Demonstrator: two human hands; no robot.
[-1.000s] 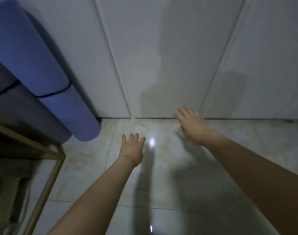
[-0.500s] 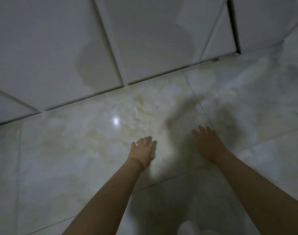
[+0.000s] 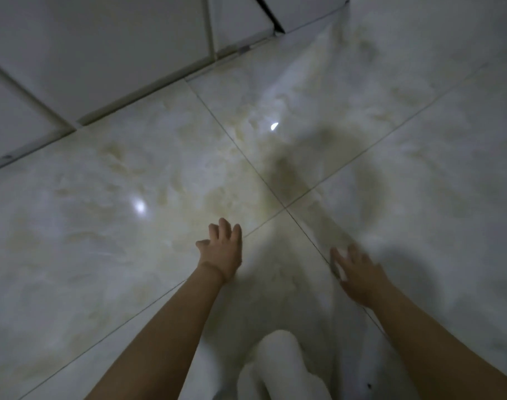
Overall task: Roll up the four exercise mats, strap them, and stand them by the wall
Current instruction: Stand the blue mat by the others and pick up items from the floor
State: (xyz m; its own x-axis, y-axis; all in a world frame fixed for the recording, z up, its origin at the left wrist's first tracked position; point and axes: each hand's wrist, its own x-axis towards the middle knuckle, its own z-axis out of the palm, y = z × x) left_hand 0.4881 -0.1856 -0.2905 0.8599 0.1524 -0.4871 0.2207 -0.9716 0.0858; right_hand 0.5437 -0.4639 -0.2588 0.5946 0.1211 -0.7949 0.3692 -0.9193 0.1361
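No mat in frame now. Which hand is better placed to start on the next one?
Neither has an edge. The left hand and right hand both hang empty and open over the bare tiled floor, roughly level. No mat is visible, so I cannot tell which side it lies on.

Open tiled floor (image 3: 108,197) ahead and to both sides, free to reach across. Blocked only by the wall (image 3: 88,47) at upper left and a white shape (image 3: 278,368), blurred, low between the arms.
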